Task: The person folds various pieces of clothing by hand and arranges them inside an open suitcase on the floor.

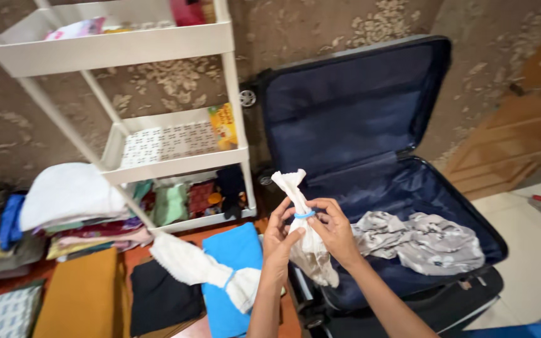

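Both hands hold up a rolled white cloth (295,206) in front of me. My left hand (280,241) grips its lower part from the left. My right hand (333,231) pinches a blue elastic band (303,215) that circles the roll near its middle. Behind the hands lies an open dark blue suitcase (358,106), lid propped against the wall, with a crumpled grey patterned garment (424,241) in its base. A second rolled white cloth (198,269) with a blue band lies on a folded blue cloth (233,250) on the floor to the left.
A white three-tier trolley (158,163) stands at the left against a worn wall. Stacks of folded clothes (76,213) sit beside it. Folded mustard (82,294) and black (161,300) fabrics lie on the floor. A wooden door (521,131) is at right.
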